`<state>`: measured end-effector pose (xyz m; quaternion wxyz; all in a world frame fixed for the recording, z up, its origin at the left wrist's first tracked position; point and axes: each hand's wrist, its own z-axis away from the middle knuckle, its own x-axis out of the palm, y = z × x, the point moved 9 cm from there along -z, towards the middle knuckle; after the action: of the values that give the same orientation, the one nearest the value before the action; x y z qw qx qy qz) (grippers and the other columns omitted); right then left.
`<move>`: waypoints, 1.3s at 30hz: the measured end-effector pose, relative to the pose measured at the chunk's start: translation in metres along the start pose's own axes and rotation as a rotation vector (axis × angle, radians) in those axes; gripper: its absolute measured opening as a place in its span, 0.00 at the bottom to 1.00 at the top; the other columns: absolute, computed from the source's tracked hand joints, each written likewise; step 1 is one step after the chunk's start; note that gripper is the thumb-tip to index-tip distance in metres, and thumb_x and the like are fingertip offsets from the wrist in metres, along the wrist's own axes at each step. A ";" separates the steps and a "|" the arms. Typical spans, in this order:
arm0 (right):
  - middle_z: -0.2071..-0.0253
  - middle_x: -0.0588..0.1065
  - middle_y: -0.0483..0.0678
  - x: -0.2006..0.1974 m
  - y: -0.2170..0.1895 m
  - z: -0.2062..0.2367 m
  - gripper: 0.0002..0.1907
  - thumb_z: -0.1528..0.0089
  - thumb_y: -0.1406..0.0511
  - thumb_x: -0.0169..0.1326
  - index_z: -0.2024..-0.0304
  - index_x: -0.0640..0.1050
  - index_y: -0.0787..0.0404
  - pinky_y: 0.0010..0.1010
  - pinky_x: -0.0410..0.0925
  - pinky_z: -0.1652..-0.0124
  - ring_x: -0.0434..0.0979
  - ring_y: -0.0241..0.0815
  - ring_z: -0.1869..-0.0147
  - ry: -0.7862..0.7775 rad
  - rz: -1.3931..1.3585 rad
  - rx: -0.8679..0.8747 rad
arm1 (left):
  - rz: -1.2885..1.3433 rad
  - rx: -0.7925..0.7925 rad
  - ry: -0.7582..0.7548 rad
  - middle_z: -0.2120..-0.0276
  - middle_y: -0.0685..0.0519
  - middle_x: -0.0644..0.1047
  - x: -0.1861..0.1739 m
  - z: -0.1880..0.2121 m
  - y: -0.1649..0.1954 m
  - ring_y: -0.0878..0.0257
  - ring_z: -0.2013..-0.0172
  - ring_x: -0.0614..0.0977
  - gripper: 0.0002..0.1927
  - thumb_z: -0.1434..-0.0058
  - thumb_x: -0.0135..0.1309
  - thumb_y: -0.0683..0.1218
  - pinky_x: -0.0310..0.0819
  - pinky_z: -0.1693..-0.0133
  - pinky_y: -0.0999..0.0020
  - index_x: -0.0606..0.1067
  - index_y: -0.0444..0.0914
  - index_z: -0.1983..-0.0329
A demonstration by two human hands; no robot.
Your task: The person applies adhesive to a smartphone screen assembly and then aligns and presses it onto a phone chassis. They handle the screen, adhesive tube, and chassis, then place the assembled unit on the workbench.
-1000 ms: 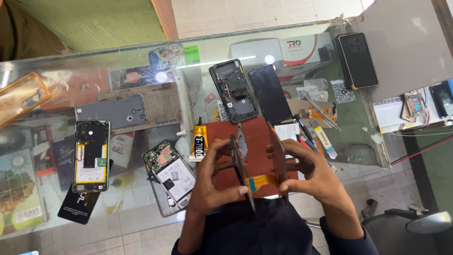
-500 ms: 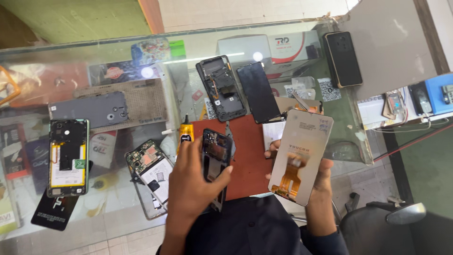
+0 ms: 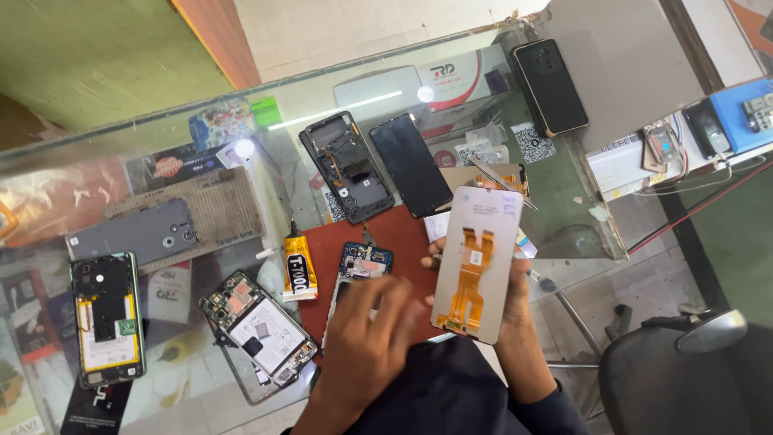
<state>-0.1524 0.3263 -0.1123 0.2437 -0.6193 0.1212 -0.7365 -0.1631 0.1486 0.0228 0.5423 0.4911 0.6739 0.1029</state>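
My right hand (image 3: pixel 517 322) holds a detached phone display panel (image 3: pixel 477 266) upright, its pale back with an orange flex cable facing me. My left hand (image 3: pixel 366 338), blurred, lies over the lower part of an opened phone body (image 3: pixel 364 264) whose blue circuit board shows at the top. That body rests on a dark red mat (image 3: pixel 403 234) on the glass counter (image 3: pixel 580 201). A yellow glue tube (image 3: pixel 296 270) lies just left of the mat.
Beyond the mat lie an opened black phone shell (image 3: pixel 348 165) and a black screen (image 3: pixel 411 165). Further phones: black one (image 3: pixel 551 87) far right, grey back cover (image 3: pixel 133 234), two opened phones (image 3: pixel 106 318) (image 3: pixel 259 334) at left. A chair (image 3: pixel 684 370) stands at lower right.
The two halves I held together over the mat have been separated. My right hand now lifts the display panel higher at right, and my left hand has lowered the phone body onto the mat.
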 end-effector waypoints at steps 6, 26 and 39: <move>0.38 0.68 0.62 0.006 0.015 -0.006 0.61 0.50 0.38 0.68 0.30 0.61 0.69 0.54 0.70 0.40 0.69 0.62 0.33 -0.014 -0.011 0.057 | 0.312 0.162 -0.206 0.52 0.52 0.77 0.014 -0.006 0.020 0.54 0.52 0.78 0.16 0.40 0.65 0.45 0.75 0.51 0.59 0.79 0.38 0.50; 0.41 0.69 0.60 0.008 0.036 -0.010 0.57 0.49 0.38 0.66 0.35 0.65 0.72 0.50 0.68 0.37 0.69 0.58 0.32 -0.070 -0.026 0.128 | 0.382 0.248 -0.265 0.48 0.48 0.76 0.030 -0.003 0.022 0.53 0.49 0.80 0.07 0.38 0.59 0.37 0.77 0.47 0.59 0.73 0.33 0.59; 0.41 0.69 0.59 0.011 0.035 -0.007 0.58 0.50 0.36 0.65 0.35 0.65 0.71 0.52 0.69 0.37 0.70 0.57 0.33 -0.020 0.023 0.115 | 0.453 0.174 -0.236 0.49 0.45 0.78 0.023 -0.002 0.019 0.51 0.52 0.83 0.08 0.34 0.56 0.35 0.79 0.50 0.60 0.69 0.33 0.56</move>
<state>-0.1533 0.2897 -0.1209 0.2884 -0.6103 0.0835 -0.7331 -0.1527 0.1767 0.0218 0.5359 0.6828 0.4852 0.1056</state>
